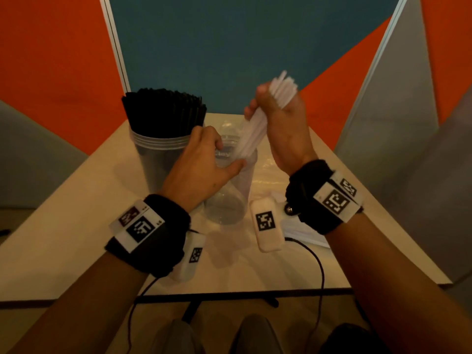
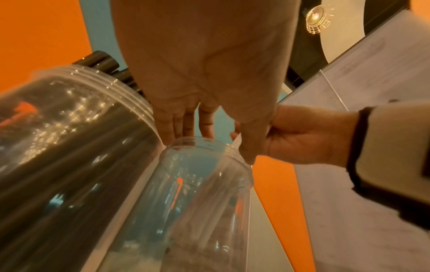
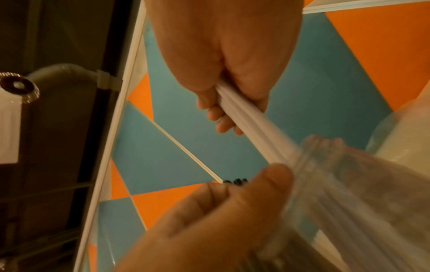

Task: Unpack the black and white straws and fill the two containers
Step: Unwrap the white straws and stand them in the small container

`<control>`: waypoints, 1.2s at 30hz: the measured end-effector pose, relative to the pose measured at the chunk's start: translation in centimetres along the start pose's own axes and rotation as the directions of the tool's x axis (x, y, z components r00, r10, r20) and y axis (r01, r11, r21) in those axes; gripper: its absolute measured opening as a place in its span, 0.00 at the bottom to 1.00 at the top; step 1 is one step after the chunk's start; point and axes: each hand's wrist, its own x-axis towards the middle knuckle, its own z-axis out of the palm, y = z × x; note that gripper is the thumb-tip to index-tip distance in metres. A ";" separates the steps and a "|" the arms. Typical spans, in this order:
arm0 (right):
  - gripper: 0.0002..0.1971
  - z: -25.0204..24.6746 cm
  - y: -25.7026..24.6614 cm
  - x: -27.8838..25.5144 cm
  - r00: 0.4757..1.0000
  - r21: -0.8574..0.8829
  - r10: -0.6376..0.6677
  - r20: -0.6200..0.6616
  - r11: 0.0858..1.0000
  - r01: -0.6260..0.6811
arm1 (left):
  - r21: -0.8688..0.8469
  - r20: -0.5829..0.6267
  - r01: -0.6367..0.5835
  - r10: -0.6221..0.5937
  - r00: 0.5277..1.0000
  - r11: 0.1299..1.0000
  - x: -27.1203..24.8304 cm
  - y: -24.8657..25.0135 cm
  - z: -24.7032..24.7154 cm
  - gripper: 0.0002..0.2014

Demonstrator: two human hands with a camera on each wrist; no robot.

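Observation:
A clear container (image 1: 159,162) at the left stands packed with black straws (image 1: 163,113). Beside it is a second clear container (image 1: 229,198), empty at the bottom. My left hand (image 1: 201,162) grips its rim, thumb on the near side and fingers over the far side. Above it, my right hand (image 1: 281,118) holds a slanted bundle of white straws (image 1: 255,131) whose lower ends enter the container's mouth. The left wrist view shows my left hand (image 2: 209,73) at the rim of the clear container (image 2: 204,193). In the right wrist view my right hand (image 3: 232,64) clasps the white straws (image 3: 251,125).
Crumpled clear plastic wrap (image 1: 268,175) lies on the beige table (image 1: 76,226) behind the empty container. More white straws (image 1: 306,231) lie under my right wrist. A black cable (image 1: 319,264) runs off the front edge. Orange and teal partitions (image 1: 229,47) close the back.

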 end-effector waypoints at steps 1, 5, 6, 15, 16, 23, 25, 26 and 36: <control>0.04 0.0 0.4 -0.1 0.999 -0.067 0.040 0.022 0.997 -0.039 | -0.003 0.017 0.014 -0.014 1.000 1.000 0.0 0.0 0.0 0.24; 0.08 0.5 2.2 0.1 0.984 -0.446 0.147 0.102 0.891 -0.086 | 0.024 0.095 0.044 -0.046 0.994 0.999 0.3 0.3 -0.1 0.30; 0.08 0.6 2.8 0.2 0.981 -0.533 0.154 0.114 0.843 -0.071 | 0.045 0.100 0.041 -0.045 0.994 0.998 0.3 0.4 -0.2 0.29; 0.16 -0.3 4.6 0.3 0.948 -0.542 0.291 0.128 0.821 -0.179 | 0.114 0.093 0.004 -0.015 0.996 0.993 0.3 0.0 0.6 0.21; 0.21 -0.4 4.5 0.3 0.956 -0.478 0.270 0.118 0.859 -0.184 | 0.110 0.089 0.017 -0.027 0.996 0.994 0.3 0.0 0.6 0.23; 0.14 0.1 4.5 0.4 0.933 -0.566 0.239 0.271 0.823 -0.046 | 0.085 0.072 0.015 -0.021 0.997 0.996 0.2 -0.3 0.7 0.23; 0.16 -0.3 4.7 0.1 0.947 -0.539 0.214 0.240 0.840 -0.053 | 0.079 0.073 0.014 -0.020 0.997 0.997 0.1 -0.3 0.8 0.22; 0.17 -0.6 4.4 -0.1 0.952 -0.524 0.203 0.228 0.850 -0.055 | 0.072 0.079 0.016 -0.022 0.997 0.997 0.1 -0.4 0.8 0.22; 0.09 -7.1 -1.5 -5.1 0.973 -0.446 0.169 0.157 0.891 -0.083 | 0.211 0.009 -0.390 0.398 0.918 0.896 -1.9 3.3 1.2 0.08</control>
